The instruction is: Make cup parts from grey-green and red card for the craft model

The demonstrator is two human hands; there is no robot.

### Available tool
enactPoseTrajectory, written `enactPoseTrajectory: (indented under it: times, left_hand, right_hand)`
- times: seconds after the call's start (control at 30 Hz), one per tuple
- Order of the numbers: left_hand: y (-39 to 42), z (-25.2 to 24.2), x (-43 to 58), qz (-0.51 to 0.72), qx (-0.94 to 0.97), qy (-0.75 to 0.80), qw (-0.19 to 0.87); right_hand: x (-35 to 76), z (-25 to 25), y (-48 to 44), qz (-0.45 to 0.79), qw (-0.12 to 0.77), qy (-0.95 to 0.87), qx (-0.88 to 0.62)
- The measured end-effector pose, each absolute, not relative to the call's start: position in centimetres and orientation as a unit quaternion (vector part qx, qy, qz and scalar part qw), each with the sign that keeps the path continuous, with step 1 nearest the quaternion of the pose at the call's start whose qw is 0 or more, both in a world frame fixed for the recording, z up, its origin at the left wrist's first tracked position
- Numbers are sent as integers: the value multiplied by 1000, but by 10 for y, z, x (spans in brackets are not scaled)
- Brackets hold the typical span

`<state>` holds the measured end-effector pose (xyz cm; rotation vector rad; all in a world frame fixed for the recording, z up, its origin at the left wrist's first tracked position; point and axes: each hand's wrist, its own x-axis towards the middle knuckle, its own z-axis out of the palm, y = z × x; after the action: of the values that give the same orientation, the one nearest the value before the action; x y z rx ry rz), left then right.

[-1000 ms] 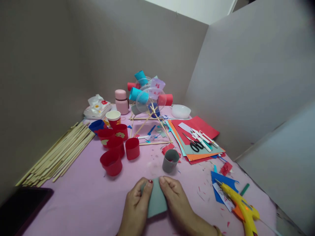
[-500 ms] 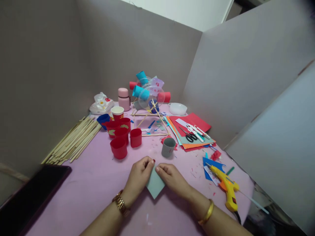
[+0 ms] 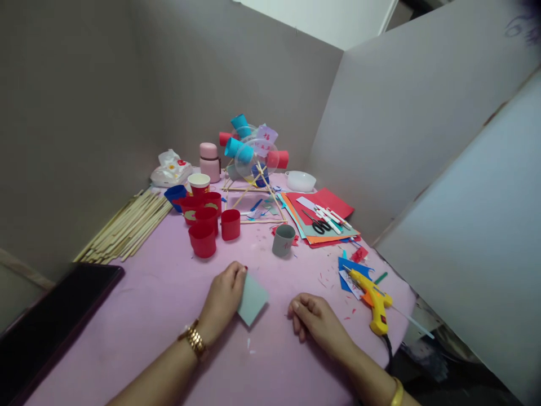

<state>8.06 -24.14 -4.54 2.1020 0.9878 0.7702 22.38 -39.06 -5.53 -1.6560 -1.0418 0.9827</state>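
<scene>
My left hand (image 3: 224, 296) pinches a pale grey-green piece of paper (image 3: 253, 300) at its upper left edge. The paper is held just above the pink table, one corner pointing toward me. To the right of it, apart from the paper, my right hand (image 3: 311, 318) is loosely curled, thumb against the forefinger, and I see nothing in it. Beyond the hands stands a grey paper cup shape (image 3: 284, 241) with a red mark on its side. Several red paper cup shapes (image 3: 203, 239) are grouped left of it. A yellow glue gun (image 3: 372, 296) lies right of my right hand.
Wooden sticks (image 3: 127, 225) and a black flat device (image 3: 63, 316) lie on the left. At the back are a stick-framed wheel with coloured cups (image 3: 253, 158), a pink flask (image 3: 209, 163) and a white bowl (image 3: 301, 181). Scissors (image 3: 318, 225) and markers rest on coloured paper (image 3: 332, 203).
My right hand has let go of the paper and moved right. My left hand keeps hold of the paper and has shifted left. The view has turned slightly.
</scene>
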Motion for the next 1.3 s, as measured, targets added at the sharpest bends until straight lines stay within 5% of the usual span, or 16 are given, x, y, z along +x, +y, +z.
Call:
enactPoseTrajectory:
  times: [0.23,0.63,0.93,1.03,1.13,1.23,1.3]
  left_hand:
    - [-288,-46,80,252,838,341,343]
    - [-295,-58,60,125,962,175,165]
    - [-294,-62,52,91,984,131,81]
    - [-289,-69,49,120,987,106,18]
    - [-285,-74,48,121,989,89,-19]
    - [-286,-73,49,122,988,93,-22]
    - [-288,-71,49,130,986,108,-12]
  right_hand:
    - [214,-43,-381,349,378,-536,-669]
    - [227,-52,-378,115,151,-590,-785]
    - [224,-71,-411,-57,20,-717,-695]
    - [237,-63,-418,-56,62,-730,-678]
    - [251,-44,-406,71,227,-638,-732]
    - [263,-32,-370,64,430,-518,-737]
    - [270,-34,-338,76,480,-489,-725]
